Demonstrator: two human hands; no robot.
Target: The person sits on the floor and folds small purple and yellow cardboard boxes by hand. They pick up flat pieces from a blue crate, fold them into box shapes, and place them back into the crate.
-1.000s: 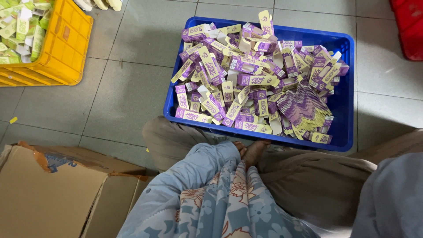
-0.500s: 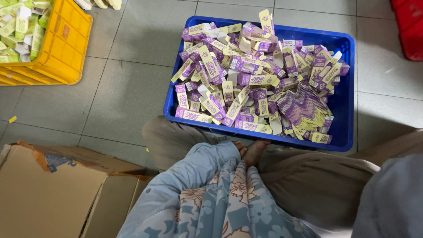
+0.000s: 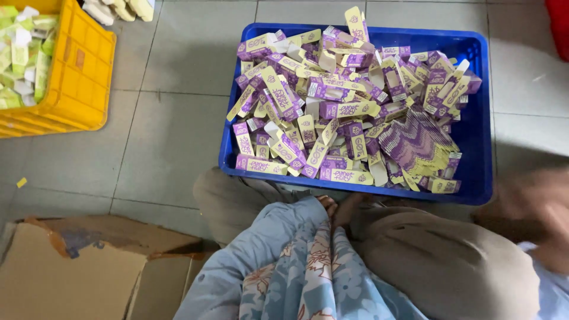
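Grey tiled floor (image 3: 172, 118), seen from above; the person sits on it with knees drawn up in khaki trousers (image 3: 438, 261) and a pale blue flowered garment (image 3: 296, 266).

Blue plastic crate (image 3: 474, 172) stands just beyond the knees, heaped with small purple-and-yellow cartons (image 3: 308, 101). Most lie loose at all angles. 1 fanned stack of flat blanks (image 3: 418, 142) sits at the crate's near right.

Right hand (image 3: 533, 207) is a motion-blurred brown shape at the right edge, near the crate's near right corner and apart from it. Fingers cannot be told spread or closed, and nothing can be seen in them. Left hand is out of frame.

Handling note (judgement): the fanned stack is the part of the heap closest to that hand. Taking it from the side with thumb under and fingers over should keep the blanks squared. A pull from the top would likely spill them into the loose pile. The loose cartons look light and easily crushed, so a gentle pinch by the edges suits them.

Hard to read:
- flattened cardboard box (image 3: 65, 278), near left, is cut off by the frame
- yellow crate (image 3: 83, 77), far left, shows only 1 corner, with pale green-and-white cartons (image 3: 24, 65) inside
- red object (image 3: 560, 24), top right — only a sliver, kind unknown
- bare toes (image 3: 329, 206) at the crate's near wall, half hidden by cloth
- crate depth — hidden under the heap
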